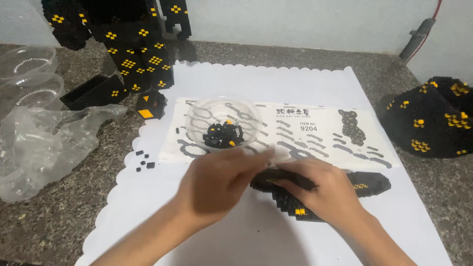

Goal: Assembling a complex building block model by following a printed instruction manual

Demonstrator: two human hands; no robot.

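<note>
The right hand point(322, 189) is laid flat, fingers together, over a long black block slab point(369, 183) with yellow spots, which rests on the white paper point(256, 236) covering the counter point(49, 216). The slab is pressed under the palm; its far end sticks out to the right of the hand, and a stepped edge with a yellow block shows just below the fingers. The left hand point(217, 180) is blurred; its fingertips are drawn together and reach toward the right hand's fingers at the slab's near end. Whether something small is pinched there cannot be told.

Just beyond the left hand a clear bowl point(223, 123) is seen, holding a heap of loose black blocks with a few yellow ones. The bowl stands on a printed sheet point(315, 135) that lies across the paper beyond both hands. A few loose black blocks point(144, 161) are scattered on the paper to the left of the left hand.

Further left, crumpled plastic point(44, 143) and stacked clear cups point(27, 69) are on the bare counter. Beyond them, a tall black block figure point(133, 44) with yellow marks is set near the wall. Well to the right of the right hand, a rounded black block piece point(431, 118) sits at the paper's edge.
</note>
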